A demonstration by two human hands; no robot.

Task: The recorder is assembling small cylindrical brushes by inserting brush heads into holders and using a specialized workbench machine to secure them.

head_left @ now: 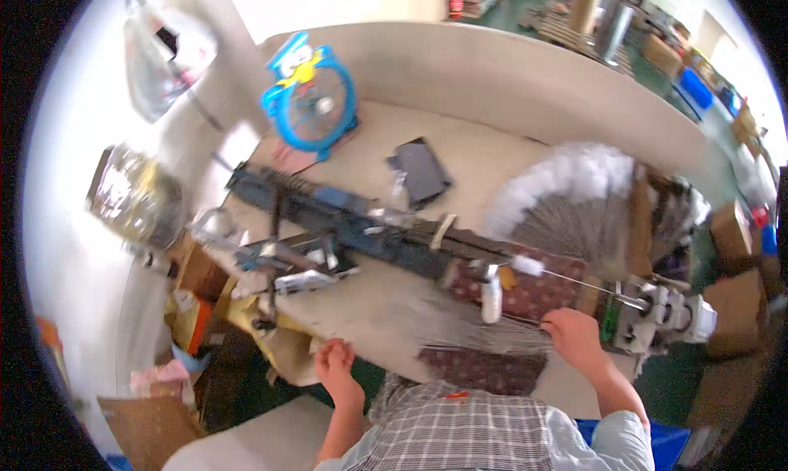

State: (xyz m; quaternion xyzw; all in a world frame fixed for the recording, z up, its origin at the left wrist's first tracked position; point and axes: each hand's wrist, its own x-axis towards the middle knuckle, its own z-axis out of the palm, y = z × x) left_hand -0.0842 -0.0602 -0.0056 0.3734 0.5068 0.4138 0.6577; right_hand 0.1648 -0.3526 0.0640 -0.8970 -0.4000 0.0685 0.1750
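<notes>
My right hand pinches at the right end of a bundle of thin grey wires, which lies on dark red patterned cloth at the table's near edge. My left hand is off the near edge, left of the wires. Its fingers are curled together, and blur hides anything small in them. Beyond the right hand, a white bristle tuft sits on a thin rod running to a metal machine. A white bottle stands by the wires.
White-tipped wire brushes lie fanned out at the right. A dark rail crosses the table, with a clamp-like metal assembly at its left. Behind stand a blue round fan and a dark flat case. Cardboard boxes stand right.
</notes>
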